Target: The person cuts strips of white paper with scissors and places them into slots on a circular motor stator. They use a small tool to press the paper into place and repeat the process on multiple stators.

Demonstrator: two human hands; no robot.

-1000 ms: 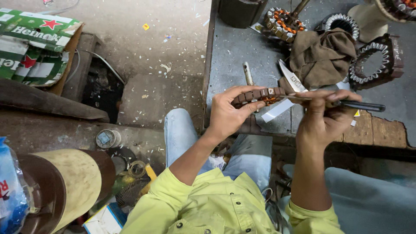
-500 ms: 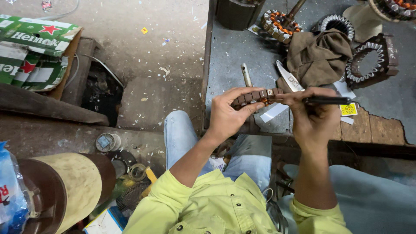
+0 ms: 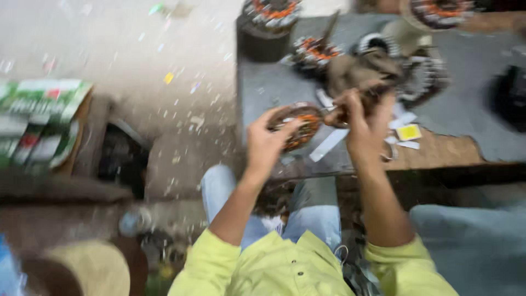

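The left hand grips a wound stator ring above the table edge; just to its right, the right hand pinches something too blurred to identify

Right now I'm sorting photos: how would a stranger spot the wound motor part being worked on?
Find the grey workbench. At its near edge the left hand holds a round stator with orange windings. Unlike the others on the bench, it is held up.

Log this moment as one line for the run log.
left hand: holds wound stator ring | right hand: at ring's edge, contents blurred | grey workbench beneath | image motion-blurred
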